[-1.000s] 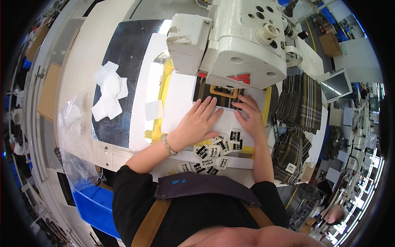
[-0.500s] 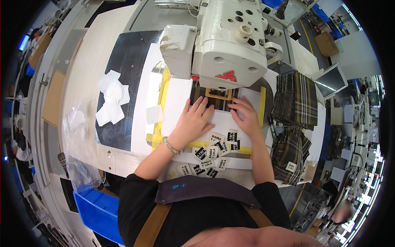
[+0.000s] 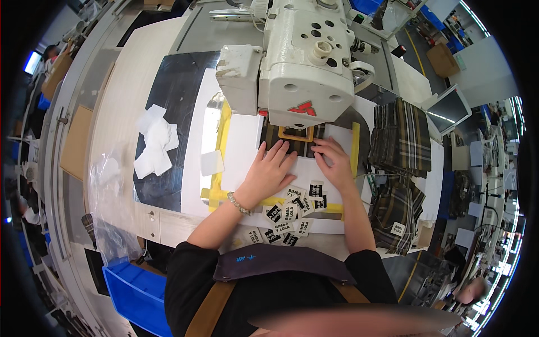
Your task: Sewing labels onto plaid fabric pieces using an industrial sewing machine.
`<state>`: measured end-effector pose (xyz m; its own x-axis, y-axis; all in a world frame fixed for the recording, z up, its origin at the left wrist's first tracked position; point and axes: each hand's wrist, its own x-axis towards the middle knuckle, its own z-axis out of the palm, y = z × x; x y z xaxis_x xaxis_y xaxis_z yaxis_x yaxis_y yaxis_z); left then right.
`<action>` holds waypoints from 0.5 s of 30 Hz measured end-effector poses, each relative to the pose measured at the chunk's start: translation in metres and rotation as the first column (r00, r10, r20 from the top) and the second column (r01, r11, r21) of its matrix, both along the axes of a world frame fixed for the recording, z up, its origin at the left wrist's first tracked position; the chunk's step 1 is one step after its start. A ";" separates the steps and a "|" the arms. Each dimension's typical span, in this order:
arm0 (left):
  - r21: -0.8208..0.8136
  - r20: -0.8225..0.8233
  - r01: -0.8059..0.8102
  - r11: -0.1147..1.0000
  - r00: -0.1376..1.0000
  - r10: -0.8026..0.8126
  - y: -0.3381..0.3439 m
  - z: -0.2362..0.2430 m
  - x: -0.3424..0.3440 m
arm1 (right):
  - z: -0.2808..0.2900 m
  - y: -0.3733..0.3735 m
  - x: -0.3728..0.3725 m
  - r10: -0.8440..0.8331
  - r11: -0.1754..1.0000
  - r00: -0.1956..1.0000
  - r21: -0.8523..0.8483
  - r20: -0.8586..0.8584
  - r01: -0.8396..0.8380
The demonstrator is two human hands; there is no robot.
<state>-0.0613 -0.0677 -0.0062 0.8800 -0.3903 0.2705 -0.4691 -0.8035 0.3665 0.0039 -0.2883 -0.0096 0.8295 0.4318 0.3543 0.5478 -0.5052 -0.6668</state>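
- The striped cloth point(image 3: 303, 150) lies flat on a white sheet point(image 3: 240, 135), its far part under the machine point(image 3: 306, 92).
- It looks light, soft and thin, likely prone to creasing or sliding; the near corners seem the best places to press or pinch.
- The left hand point(image 3: 273, 170) rests with fingers spread on the cloth's near left; the right hand point(image 3: 336, 164), fingers lightly bent, is at its near right. Both grips are open, closed around nothing.
- A yellow frame point(image 3: 295, 139) sits over the cloth; with the machine's head, it blocks reach from above.
- Loose labels point(image 3: 289, 213) lie between the forearms, where a wrist could drag them.
- Farther right is a cloth stack point(image 3: 400, 135); left on the desk point(image 3: 124, 101), white patches point(image 3: 156, 140).
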 end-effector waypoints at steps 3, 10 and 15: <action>0.005 0.008 0.018 1.000 1.000 -0.018 0.000 0.001 0.003 | 0.000 0.000 -0.001 -0.035 0.999 0.999 0.016 -0.008 0.035; 0.019 0.015 -0.176 0.984 0.984 0.175 0.021 -0.003 -0.001 | -0.009 -0.004 -0.001 -0.098 0.995 0.995 0.010 0.031 0.098; 0.063 -0.028 -0.251 0.966 0.967 0.253 0.032 -0.008 -0.012 | -0.010 -0.002 -0.003 -0.021 0.998 0.993 -0.054 0.116 0.028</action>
<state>-0.0733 -0.0360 -0.0144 0.9605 -0.1694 0.2206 -0.2366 -0.9146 0.3278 0.0014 -0.2902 -0.0195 0.7952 0.4333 0.4241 0.6062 -0.5536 -0.5710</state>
